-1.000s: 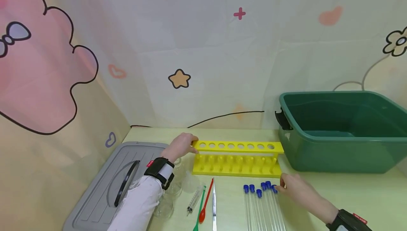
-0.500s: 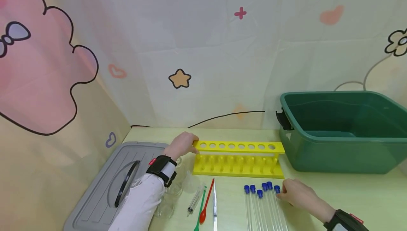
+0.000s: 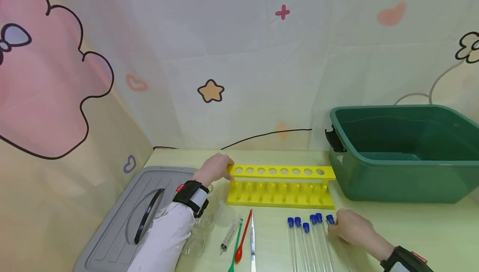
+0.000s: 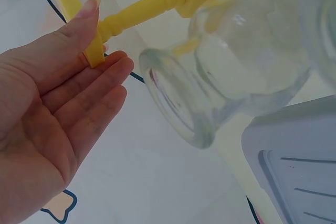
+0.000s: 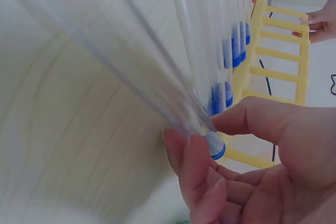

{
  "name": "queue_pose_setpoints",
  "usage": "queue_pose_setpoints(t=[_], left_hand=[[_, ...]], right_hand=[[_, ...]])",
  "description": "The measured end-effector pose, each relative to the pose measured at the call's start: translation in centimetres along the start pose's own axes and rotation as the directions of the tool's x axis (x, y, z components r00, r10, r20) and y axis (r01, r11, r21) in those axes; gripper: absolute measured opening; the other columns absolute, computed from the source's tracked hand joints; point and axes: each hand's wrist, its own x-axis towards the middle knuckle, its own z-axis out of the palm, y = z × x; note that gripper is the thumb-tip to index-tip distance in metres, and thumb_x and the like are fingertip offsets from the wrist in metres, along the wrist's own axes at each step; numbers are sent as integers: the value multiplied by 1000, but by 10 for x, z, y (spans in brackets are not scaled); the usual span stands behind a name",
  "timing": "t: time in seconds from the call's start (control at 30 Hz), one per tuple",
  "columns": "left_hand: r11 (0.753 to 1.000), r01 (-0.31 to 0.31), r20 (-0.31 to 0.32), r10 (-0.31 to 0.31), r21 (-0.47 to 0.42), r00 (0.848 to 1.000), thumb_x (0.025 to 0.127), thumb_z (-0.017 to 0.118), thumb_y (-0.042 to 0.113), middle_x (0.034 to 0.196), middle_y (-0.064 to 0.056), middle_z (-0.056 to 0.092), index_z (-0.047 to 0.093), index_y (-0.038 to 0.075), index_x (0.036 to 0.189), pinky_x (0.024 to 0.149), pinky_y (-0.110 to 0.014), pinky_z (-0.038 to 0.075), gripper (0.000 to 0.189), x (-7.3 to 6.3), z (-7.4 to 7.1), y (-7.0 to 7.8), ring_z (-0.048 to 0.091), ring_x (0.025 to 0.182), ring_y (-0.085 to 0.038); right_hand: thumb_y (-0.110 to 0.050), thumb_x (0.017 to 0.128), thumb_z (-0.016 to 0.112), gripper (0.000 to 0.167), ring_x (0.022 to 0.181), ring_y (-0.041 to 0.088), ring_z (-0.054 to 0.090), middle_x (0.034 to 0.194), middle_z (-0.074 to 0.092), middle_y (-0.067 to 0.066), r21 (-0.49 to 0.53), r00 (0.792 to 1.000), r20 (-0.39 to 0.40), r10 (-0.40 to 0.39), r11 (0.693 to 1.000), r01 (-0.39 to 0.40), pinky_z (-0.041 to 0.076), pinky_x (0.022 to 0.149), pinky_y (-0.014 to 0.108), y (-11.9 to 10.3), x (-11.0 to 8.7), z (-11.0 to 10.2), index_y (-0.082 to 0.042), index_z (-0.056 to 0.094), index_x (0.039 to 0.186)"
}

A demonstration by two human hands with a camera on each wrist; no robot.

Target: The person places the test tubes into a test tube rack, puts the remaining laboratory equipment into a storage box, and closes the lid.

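My left hand (image 3: 213, 170) pinches the left end of the yellow test tube rack (image 3: 280, 204), thumb and fingers on either side of its top bar. In the left wrist view a clear glass flask (image 4: 252, 51) stands close by that hand. In front of the rack's right end, my right hand (image 3: 353, 227) holds a blue-capped test tube (image 5: 126, 51) just below its cap, between thumb and fingertips. The tube slants away from several other blue-capped test tubes (image 3: 301, 249) lying side by side to its left. The rack's holes hold no tubes.
Left of the tubes lie a metal tool with a pointed tip (image 3: 252, 238), a red spoon (image 3: 238, 254), a green spoon (image 3: 236, 247) and a syringe (image 3: 228, 237). A grey lid (image 3: 112, 222) with a black handle lies at left; a green bin (image 3: 404, 182) stands at right.
My right hand has drawn one test tube to the right, apart from the others, and its cap end now tilts away. The left hand stays on the rack.
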Motion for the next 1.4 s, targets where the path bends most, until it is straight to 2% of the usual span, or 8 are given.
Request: queue_pose_setpoints(t=[0.13,0.3,0.5,0.8,1.03,1.23,1.33,1.4], left_hand=[[1000,-19,4,19,23,1000,69,78,15,98,-8,63,66,2,107,73,-30,44,42,-1,-4,2,54,78,-19],[1000,13,18,-13,23,1000,68,80,16,100,-9,63,65,0,108,78,-31,43,45,1,-7,5,55,84,-19],[1000,28,30,-29,13,999,67,80,16,98,-7,63,66,1,107,78,-31,43,45,3,-8,5,54,83,-19],[998,-67,15,67,1,998,68,79,15,93,-6,64,68,4,101,69,-27,43,36,1,-4,-4,51,72,-16],[999,-29,41,30,-22,999,68,80,14,98,-7,63,67,2,105,75,-29,43,41,0,-6,0,53,79,-18],[1000,-18,40,18,-18,999,67,80,14,95,-6,63,68,2,102,73,-29,44,38,0,-8,4,52,78,-18],[1000,-13,30,13,-5,999,67,81,13,92,-5,63,69,2,99,71,-29,43,36,1,-8,4,51,76,-18],[1000,-6,27,6,-1,1000,67,81,13,93,-5,63,68,2,100,72,-29,44,37,2,-8,4,52,77,-18]], right_hand=[[-22,83,62,27,47,13,39,52,42,1,36,1000,-19,10,999,-9,28,46,25,-1,0,-11,-5,53,65],[-14,81,64,18,51,16,42,59,44,5,88,991,-128,-49,994,61,34,48,28,-12,-2,-32,-2,52,74],[-11,82,62,15,51,17,42,61,47,3,131,951,-279,-134,976,176,36,47,29,-33,-6,-55,0,52,82],[-12,86,60,13,63,18,49,74,56,4,178,828,-492,-269,900,399,44,56,29,-72,2,-76,-1,54,89],[-11,87,61,12,69,18,55,77,58,3,157,696,-606,-384,801,578,46,59,29,-102,18,-79,-1,56,93],[-10,86,62,13,68,15,56,78,60,2,132,597,-681,-424,731,670,48,61,29,-126,30,-84,-2,55,95],[-9,86,62,15,71,15,58,81,60,3,135,557,-709,-433,692,709,48,64,30,-139,37,-87,-3,54,97],[-9,86,62,16,73,15,59,83,61,4,147,541,-717,-440,664,733,49,67,30,-146,42,-87,-2,54,98]])
